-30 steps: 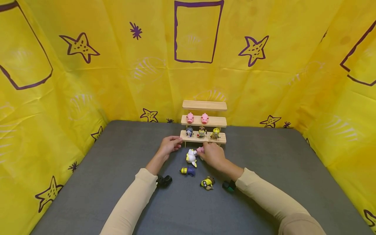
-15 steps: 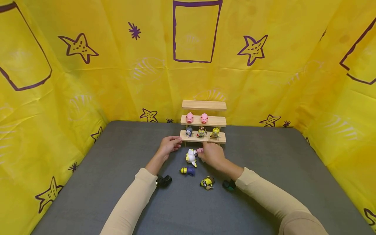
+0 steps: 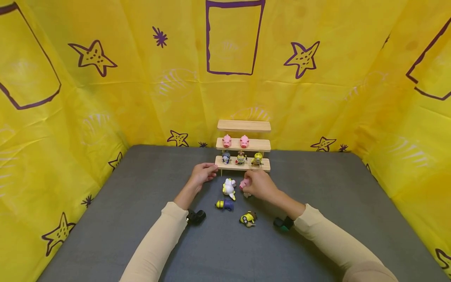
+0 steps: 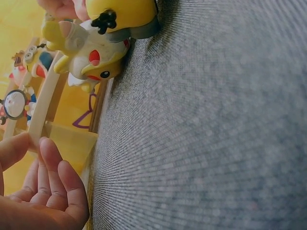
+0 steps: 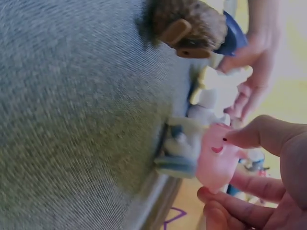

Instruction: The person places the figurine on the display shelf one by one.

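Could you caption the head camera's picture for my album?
Left hand gripping a tiered wooden stand, right hand holding a pink figure, before yellow star-patterned cloth.

Looks from the head forward and down, farthest off, over the grey table [image 3: 225, 250] to the wooden shelf [image 3: 258, 145]. From the wrists, looks close, low and tipped sideways past the left hand [image 4: 48, 191] and right hand [image 5: 292, 172] respectively. Shares the white-and-yellow figure [image 3: 228, 188] across all three.

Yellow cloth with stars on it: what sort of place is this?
Probably a staged tabletop display: printed yellow cloth hangs around three sides of a grey surface, where a wooden shelf bears small toy figures.
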